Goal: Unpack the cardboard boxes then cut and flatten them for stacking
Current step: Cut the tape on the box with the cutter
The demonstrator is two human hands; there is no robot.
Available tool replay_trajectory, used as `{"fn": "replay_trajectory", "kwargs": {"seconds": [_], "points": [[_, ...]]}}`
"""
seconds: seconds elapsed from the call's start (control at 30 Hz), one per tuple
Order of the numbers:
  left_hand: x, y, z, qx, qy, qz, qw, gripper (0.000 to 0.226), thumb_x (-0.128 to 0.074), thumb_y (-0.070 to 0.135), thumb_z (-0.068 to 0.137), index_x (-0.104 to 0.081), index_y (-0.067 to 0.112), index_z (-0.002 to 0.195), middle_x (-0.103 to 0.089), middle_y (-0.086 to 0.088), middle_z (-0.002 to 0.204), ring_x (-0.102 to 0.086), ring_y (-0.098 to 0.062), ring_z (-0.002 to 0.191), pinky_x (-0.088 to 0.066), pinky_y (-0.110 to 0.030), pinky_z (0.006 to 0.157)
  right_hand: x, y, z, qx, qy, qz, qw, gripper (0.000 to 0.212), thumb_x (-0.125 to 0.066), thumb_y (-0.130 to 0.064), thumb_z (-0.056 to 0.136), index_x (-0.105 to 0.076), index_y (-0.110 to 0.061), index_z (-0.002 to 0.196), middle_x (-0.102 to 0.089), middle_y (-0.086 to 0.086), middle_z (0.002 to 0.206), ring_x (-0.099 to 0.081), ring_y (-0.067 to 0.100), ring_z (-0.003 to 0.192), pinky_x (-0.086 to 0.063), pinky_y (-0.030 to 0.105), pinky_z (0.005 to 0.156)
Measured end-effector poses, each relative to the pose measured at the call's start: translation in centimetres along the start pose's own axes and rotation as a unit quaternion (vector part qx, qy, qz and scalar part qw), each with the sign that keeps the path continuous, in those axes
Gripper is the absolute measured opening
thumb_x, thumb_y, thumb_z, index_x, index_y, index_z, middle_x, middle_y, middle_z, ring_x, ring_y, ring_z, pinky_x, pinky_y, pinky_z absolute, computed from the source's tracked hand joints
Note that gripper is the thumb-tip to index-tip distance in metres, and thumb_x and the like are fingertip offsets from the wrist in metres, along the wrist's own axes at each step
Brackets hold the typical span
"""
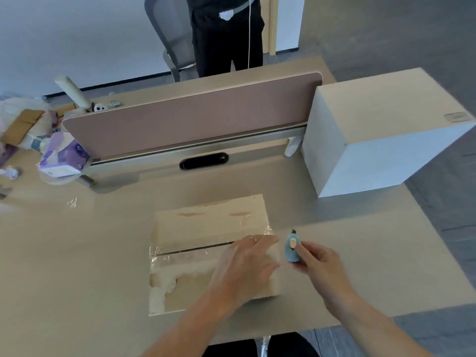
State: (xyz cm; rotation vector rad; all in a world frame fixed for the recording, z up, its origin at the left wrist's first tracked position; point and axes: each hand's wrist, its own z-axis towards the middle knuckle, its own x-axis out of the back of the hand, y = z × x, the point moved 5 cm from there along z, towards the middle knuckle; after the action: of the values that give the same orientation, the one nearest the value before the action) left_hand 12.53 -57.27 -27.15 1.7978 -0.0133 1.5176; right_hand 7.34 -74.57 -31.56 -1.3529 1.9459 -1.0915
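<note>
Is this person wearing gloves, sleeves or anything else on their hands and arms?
No gloves: the left hand and right hand are bare. The left forearm and right forearm are bare too, with no sleeves, watch or bands in view. The left hand is blurred, so a ring cannot be ruled out.

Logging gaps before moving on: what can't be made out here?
Head view only.
Inside the box: flaps closed.
Its right end: under the blurred left hand.
The cutter blade: too small; the right hand covers its rear.
The clutter at left: blurred, cut off by the edge.
</note>
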Motion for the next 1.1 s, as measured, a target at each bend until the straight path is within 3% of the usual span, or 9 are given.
{"fn": "replay_trajectory", "kwargs": {"seconds": [0.1,0.23,0.3,0.37,0.43,0.5,0.7,0.93,1.1], "points": [[-0.5,-2.9,-0.3,0.016,-0.026,0.076,0.997,0.044,-0.073,0.039,0.085,-0.058,0.031,0.126,-0.060,0.011,0.124,-0.058,-0.017,0.114,-0.047,-0.032,0.097,4.2,3.4,1.4,-0.020,0.024,-0.077,0.997,0.013,-0.068,-0.022,0.096,-0.080,-0.016,0.095,-0.078,-0.003,0.081,-0.074,0.017,0.082,-0.061,0.030,0.079],[-1.0,-5.4,-0.4,0.094,-0.102,0.098,0.985,0.066,-0.073,0.061,0.072,-0.049,0.033,0.127,-0.047,0.013,0.126,-0.046,-0.012,0.118,-0.041,-0.034,0.104,7.5,8.4,2.6,-0.064,0.010,-0.180,0.982,0.007,-0.071,-0.018,0.093,-0.077,-0.022,0.091,-0.077,-0.003,0.080,-0.075,0.021,0.076,-0.060,0.048,0.086],[-1.2,-5.3,0.1,0.099,-0.124,0.114,0.981,0.072,-0.074,0.067,0.067,-0.047,0.034,0.125,-0.045,0.013,0.122,-0.046,-0.012,0.114,-0.041,-0.034,0.101,8.0,10.7,3.0,-0.097,-0.004,-0.209,0.973,0.008,-0.073,-0.014,0.091,-0.076,-0.017,0.098,-0.077,0.000,0.081,-0.075,0.023,0.075,-0.060,0.049,0.083],[-1.3,-5.1,0.9,0.119,-0.153,0.123,0.973,0.075,-0.078,0.066,0.065,-0.046,0.031,0.124,-0.045,0.012,0.120,-0.044,-0.014,0.113,-0.040,-0.034,0.099,8.1,12.1,3.0,-0.106,0.006,-0.234,0.966,0.009,-0.076,-0.016,0.089,-0.072,-0.017,0.096,-0.075,0.000,0.080,-0.073,0.021,0.072,-0.060,0.040,0.072],[-1.4,-5.1,1.8,0.145,-0.181,0.135,0.963,0.080,-0.083,0.063,0.063,-0.046,0.028,0.124,-0.047,0.009,0.120,-0.044,-0.016,0.114,-0.039,-0.035,0.097,8.1,12.6,2.9,-0.081,0.026,-0.279,0.957,0.013,-0.080,-0.019,0.085,-0.068,-0.018,0.089,-0.073,-0.003,0.078,-0.068,0.012,0.071,-0.048,0.025,0.060],[-1.5,-5.1,2.5,0.159,-0.197,0.144,0.957,0.083,-0.087,0.062,0.059,-0.046,0.027,0.122,-0.047,0.008,0.119,-0.045,-0.017,0.114,-0.039,-0.037,0.096,8.0,13.4,2.9,-0.070,0.042,-0.293,0.953,0.018,-0.081,-0.017,0.083,-0.064,-0.016,0.084,-0.070,-0.004,0.079,-0.065,0.008,0.074,-0.039,0.018,0.058],[-1.7,-5.4,2.8,0.184,-0.203,0.133,0.953,0.083,-0.090,0.059,0.056,-0.048,0.027,0.119,-0.046,0.012,0.114,-0.045,-0.015,0.111,-0.040,-0.038,0.094,7.4,15.6,3.3,-0.063,0.031,-0.318,0.946,0.019,-0.079,-0.014,0.085,-0.061,-0.019,0.079,-0.066,-0.005,0.080,-0.061,0.005,0.074,-0.039,0.014,0.059],[-1.7,-5.4,3.0,0.188,-0.206,0.127,0.952,0.079,-0.090,0.059,0.055,-0.046,0.030,0.114,-0.045,0.014,0.110,-0.044,-0.013,0.109,-0.038,-0.038,0.092,7.6,16.6,3.6,-0.054,0.054,-0.324,0.943,0.015,-0.077,-0.019,0.088,-0.062,-0.020,0.084,-0.066,-0.004,0.082,-0.063,0.009,0.075,-0.045,0.022,0.063],[-1.8,-5.6,3.2,0.193,-0.208,0.119,0.952,0.077,-0.090,0.060,0.053,-0.042,0.035,0.107,-0.046,0.015,0.108,-0.043,-0.011,0.108,-0.034,-0.036,0.087,7.9,16.4,3.9,-0.057,0.076,-0.343,0.934,0.022,-0.077,-0.020,0.086,-0.057,-0.027,0.079,-0.064,-0.003,0.082,-0.063,0.014,0.075,-0.057,0.038,0.071]]}}
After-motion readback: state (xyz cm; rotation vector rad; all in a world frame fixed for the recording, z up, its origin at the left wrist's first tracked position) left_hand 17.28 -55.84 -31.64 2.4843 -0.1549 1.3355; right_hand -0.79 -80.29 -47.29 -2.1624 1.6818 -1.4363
